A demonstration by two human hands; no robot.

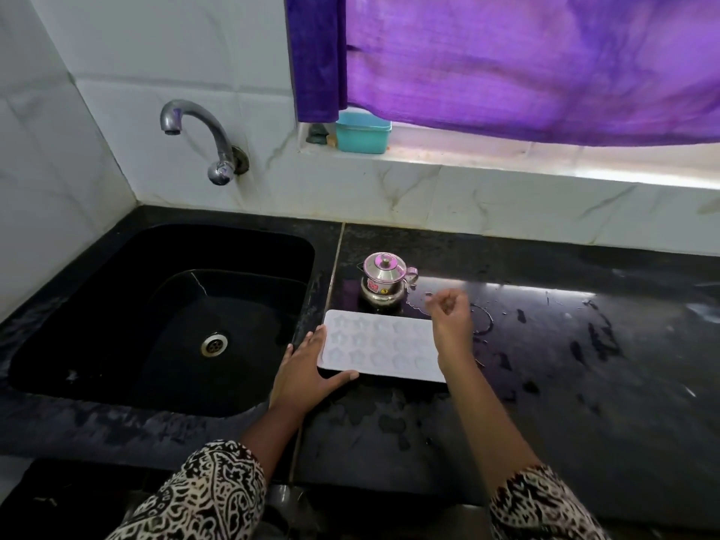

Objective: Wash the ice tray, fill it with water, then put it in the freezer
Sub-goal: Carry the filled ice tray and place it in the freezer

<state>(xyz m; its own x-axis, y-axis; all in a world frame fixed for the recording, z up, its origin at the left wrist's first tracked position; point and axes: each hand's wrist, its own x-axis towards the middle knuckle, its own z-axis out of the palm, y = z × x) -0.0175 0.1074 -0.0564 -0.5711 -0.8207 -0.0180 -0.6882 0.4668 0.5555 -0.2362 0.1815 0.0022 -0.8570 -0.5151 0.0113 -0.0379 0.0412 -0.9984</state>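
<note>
The white ice tray [380, 346] lies flat on the black counter [545, 383], just right of the sink [117, 305] & in front of a small steel pot [383, 280]. The left hand [302, 370] touches its left edge w/ straight fingers. The right hand [450, 315] hovers over its right end, fingers curled, holding nothing.

The ice tray [380, 350] lies flat on the counter [545, 383], just right of the sink [233, 247]. Our left hand [307, 368] rests with straight fingers against its left end. Our right hand [448, 309], fingers curled, is above its right end. A lidded steel pot [385, 280] stands just behind.
</note>
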